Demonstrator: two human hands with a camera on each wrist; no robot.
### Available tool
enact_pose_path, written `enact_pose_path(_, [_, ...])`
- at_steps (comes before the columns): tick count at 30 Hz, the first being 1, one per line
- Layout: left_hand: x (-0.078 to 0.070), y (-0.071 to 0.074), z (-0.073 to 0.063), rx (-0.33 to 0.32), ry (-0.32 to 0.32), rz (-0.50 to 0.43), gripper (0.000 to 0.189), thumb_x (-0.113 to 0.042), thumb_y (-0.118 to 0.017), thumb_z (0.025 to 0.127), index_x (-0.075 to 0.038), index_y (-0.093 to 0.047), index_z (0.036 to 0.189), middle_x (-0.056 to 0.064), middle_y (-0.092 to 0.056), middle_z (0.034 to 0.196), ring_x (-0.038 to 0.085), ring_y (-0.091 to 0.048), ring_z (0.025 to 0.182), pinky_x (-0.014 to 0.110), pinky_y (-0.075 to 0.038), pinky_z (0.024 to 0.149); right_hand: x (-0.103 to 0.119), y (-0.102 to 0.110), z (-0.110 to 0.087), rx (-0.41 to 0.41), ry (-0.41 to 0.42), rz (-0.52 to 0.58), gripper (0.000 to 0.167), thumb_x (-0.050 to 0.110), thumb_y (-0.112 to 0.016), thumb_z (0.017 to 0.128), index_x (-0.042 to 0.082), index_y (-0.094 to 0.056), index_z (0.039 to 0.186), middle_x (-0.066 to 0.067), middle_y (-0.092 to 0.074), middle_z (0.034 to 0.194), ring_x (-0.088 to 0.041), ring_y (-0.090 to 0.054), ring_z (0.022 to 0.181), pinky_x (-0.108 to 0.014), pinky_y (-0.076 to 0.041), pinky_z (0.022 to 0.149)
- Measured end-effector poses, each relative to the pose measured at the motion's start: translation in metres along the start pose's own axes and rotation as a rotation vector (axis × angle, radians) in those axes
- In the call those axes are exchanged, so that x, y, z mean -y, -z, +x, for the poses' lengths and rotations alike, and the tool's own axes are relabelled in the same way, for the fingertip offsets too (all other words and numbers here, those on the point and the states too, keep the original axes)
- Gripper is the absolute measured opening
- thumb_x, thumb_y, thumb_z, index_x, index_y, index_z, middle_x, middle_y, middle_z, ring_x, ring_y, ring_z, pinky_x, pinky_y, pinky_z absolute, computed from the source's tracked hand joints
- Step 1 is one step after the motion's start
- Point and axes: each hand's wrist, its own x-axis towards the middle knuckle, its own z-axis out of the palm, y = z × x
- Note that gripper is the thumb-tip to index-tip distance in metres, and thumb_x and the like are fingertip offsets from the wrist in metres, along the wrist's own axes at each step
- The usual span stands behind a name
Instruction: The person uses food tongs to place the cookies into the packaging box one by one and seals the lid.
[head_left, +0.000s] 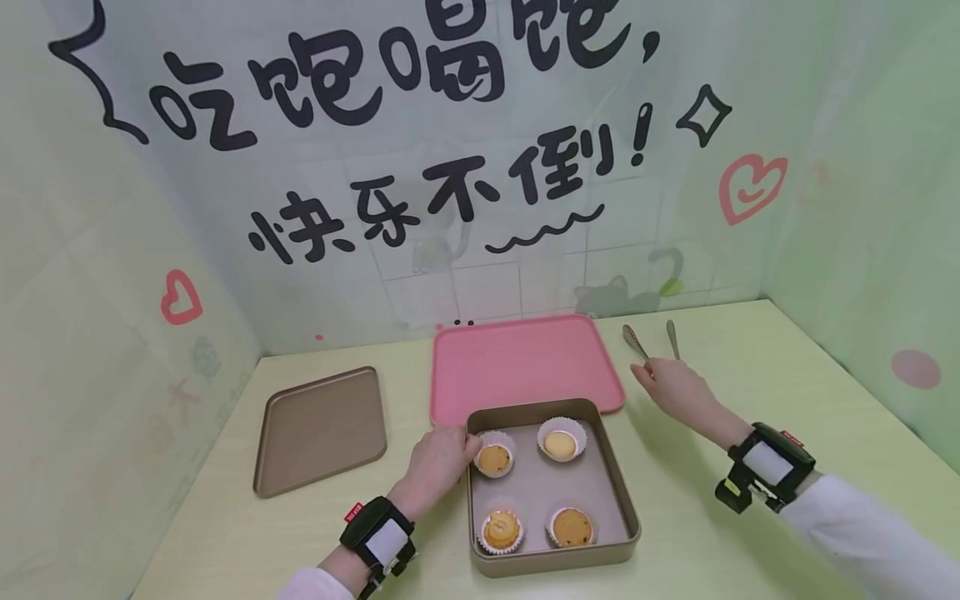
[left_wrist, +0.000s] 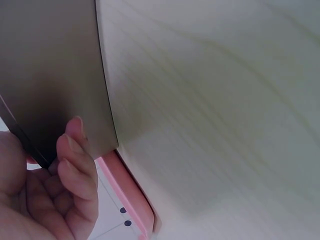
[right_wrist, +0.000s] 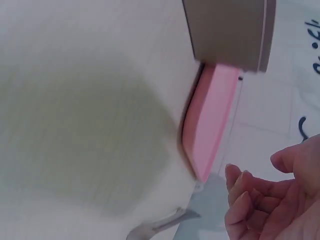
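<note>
A square brown baking pan [head_left: 555,560] stands on the table with several small cakes in white paper cups, such as the one [head_left: 572,527] at its near right. At the pan's far left corner my left hand [head_left: 438,458] grips the rim, thumb over the edge; in the left wrist view its fingers [left_wrist: 75,172] lie against the outer wall. My right hand [head_left: 678,392] hovers over the table right of the pan, loosely curled and holding nothing. Just beyond it lie two pieces of metal cutlery [head_left: 634,340], their near ends hidden by the hand.
Behind the pan lies a pink tray [head_left: 517,358], its near edge partly covered by the pan. To the left is a flat brown lid or tray [head_left: 322,429]. A printed curtain [head_left: 480,275] closes off the back and both sides of the table.
</note>
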Motion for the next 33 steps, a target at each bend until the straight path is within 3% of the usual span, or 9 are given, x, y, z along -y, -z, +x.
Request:
enact_pose_path(5, [0.000, 0.002, 0.000, -0.014, -0.014, 0.013, 0.035, -0.014, -0.049, 0.084, -0.014, -0.037, 0.050, -0.007, -0.034, 0.044, 0.007, -0.037, 0.038, 0.024, -0.026, 0.037, 0.029, -0.013, -0.020, 0.062, 0.089, 0.055, 0.032, 0.015, -0.038, 0.096, 0.003, -0.058, 0.073, 0.002, -0.047, 0.056, -0.012, -0.042, 0.047, -0.030, -0.035, 0.047])
enact_pose_path(10, [0.001, 0.002, 0.000, -0.009, -0.012, 0.013, 0.035, -0.015, -0.049, 0.084, -0.014, -0.038, 0.051, -0.006, -0.035, 0.044, 0.007, -0.037, 0.039, 0.024, -0.026, 0.037, 0.048, -0.027, -0.035, 0.097, 0.115, 0.080, 0.032, 0.024, -0.045, 0.095, 0.011, -0.048, 0.066, 0.005, -0.037, 0.052, -0.009, -0.036, 0.044, -0.027, -0.031, 0.044])
enact_pose_path(16, [0.001, 0.001, 0.001, 0.003, -0.008, 0.010, 0.034, -0.014, -0.049, 0.084, -0.014, -0.039, 0.051, -0.006, -0.036, 0.045, 0.008, -0.037, 0.039, 0.024, -0.028, 0.037, 0.054, -0.036, -0.041, 0.058, 0.172, 0.002, 0.032, 0.018, -0.058, 0.087, 0.013, -0.040, 0.062, 0.007, -0.031, 0.051, -0.006, -0.031, 0.043, -0.024, -0.026, 0.041])
enact_pose_path(23, [0.006, 0.007, 0.002, 0.040, 0.008, -0.031, 0.042, -0.028, -0.041, 0.095, -0.012, -0.044, 0.057, -0.005, -0.038, 0.045, 0.009, -0.040, 0.040, 0.028, -0.033, 0.041, 0.050, -0.039, -0.043, 0.036, 0.160, -0.030, 0.033, 0.010, -0.055, 0.084, 0.014, -0.036, 0.056, 0.008, -0.030, 0.050, -0.006, -0.030, 0.044, -0.024, -0.027, 0.041])
enact_pose_path(28, [0.030, 0.028, 0.003, 0.019, 0.102, -0.013, 0.048, -0.035, -0.035, 0.097, -0.009, -0.046, 0.058, -0.001, -0.041, 0.047, 0.013, -0.041, 0.041, 0.031, -0.034, 0.044, 0.047, -0.039, -0.043, 0.016, 0.163, -0.043, 0.033, 0.009, -0.055, 0.084, 0.014, -0.037, 0.057, 0.007, -0.031, 0.050, -0.007, -0.032, 0.044, -0.025, -0.028, 0.041])
enact_pose_path(33, [0.074, 0.052, -0.007, -0.029, 0.258, 0.063, 0.044, -0.030, -0.039, 0.096, -0.007, -0.049, 0.060, 0.007, -0.048, 0.056, 0.020, -0.049, 0.050, 0.034, -0.037, 0.045, 0.047, -0.038, -0.043, 0.017, 0.167, -0.053, 0.032, 0.011, -0.055, 0.084, 0.014, -0.037, 0.057, 0.007, -0.032, 0.050, -0.007, -0.032, 0.044, -0.025, -0.028, 0.040])
